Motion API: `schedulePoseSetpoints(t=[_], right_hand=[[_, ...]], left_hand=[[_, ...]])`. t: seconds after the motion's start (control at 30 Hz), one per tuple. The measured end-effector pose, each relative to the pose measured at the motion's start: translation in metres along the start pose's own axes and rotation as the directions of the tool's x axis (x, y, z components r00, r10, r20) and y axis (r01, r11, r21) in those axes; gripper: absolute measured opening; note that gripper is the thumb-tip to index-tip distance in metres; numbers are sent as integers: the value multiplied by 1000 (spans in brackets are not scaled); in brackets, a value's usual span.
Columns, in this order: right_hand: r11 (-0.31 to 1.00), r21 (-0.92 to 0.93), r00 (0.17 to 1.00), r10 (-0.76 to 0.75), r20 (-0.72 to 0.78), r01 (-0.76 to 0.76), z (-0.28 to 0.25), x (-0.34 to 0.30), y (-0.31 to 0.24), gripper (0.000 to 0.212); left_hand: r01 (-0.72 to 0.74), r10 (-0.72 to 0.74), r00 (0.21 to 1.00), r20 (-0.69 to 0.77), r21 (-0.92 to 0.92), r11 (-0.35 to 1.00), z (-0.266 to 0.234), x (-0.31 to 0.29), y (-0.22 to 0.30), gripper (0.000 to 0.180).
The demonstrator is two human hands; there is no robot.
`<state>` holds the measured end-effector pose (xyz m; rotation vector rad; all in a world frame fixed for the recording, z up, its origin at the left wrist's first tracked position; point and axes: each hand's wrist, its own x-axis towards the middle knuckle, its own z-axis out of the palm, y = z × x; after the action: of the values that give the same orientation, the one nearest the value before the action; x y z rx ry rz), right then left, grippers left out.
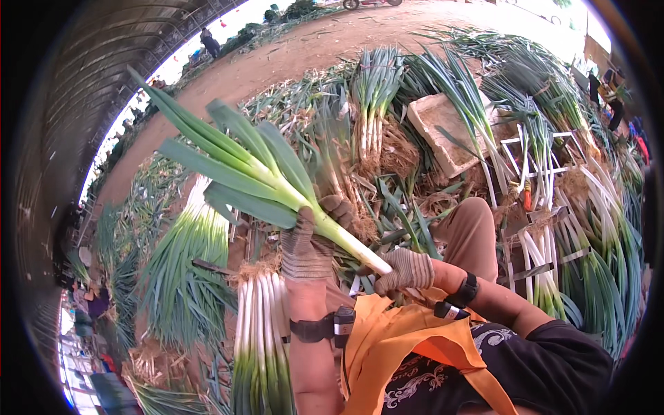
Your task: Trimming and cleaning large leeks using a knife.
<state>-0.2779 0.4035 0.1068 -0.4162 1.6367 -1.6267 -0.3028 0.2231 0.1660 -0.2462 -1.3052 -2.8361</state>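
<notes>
A thick leek (297, 197) lies slantwise across my hands, its broad green leaves fanned toward the upper left and its white end toward my lap. My left hand (308, 242), in a striped, soiled work glove, is wrapped round the pale shaft just below the leaves. Lower down, my right hand (407, 270), gloved the same way, closes on the white end; the roots are hidden by its fingers and an orange apron (394, 339). Below my left hand stands a bunch of leeks (259, 332), roots up. Another leek bunch (187, 270) lies to its left.
A dirty white foam box (443, 131) sits ahead to the right, beside a white metal frame (539, 155). Leek bundles (377, 90) and loose leaves cover the ground all round. More leeks (609, 235) are stacked at the right. A dirt path (277, 55) runs behind.
</notes>
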Motion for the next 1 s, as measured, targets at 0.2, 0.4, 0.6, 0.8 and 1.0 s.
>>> schedulePoseSetpoints(t=[0.2, 0.4, 0.6, 0.8, 1.0], right_hand=[[955, -296, 939, -92, -332, -11, 16, 4, 18, 36], [925, -380, 904, -182, -386, 23, 17, 1, 32, 41], [888, -427, 778, -389, -494, 173, 26, 4, 43, 34], [999, -18, 994, -51, -94, 50, 15, -17, 29, 29], [989, 79, 947, 98, 305, -128, -2, -34, 14, 27]], left_hand=[[29, 52, 959, -279, 280, 960, -4, -8, -26, 48], [8, 41, 953, -299, 161, 987, 2, -14, -38, 47], [-9, 72, 927, -369, 168, 986, 22, -21, -37, 41], [150, -170, 985, -23, -371, 916, 3, -28, -34, 28], [398, -430, 903, -9, -363, 843, 34, -53, -22, 24]])
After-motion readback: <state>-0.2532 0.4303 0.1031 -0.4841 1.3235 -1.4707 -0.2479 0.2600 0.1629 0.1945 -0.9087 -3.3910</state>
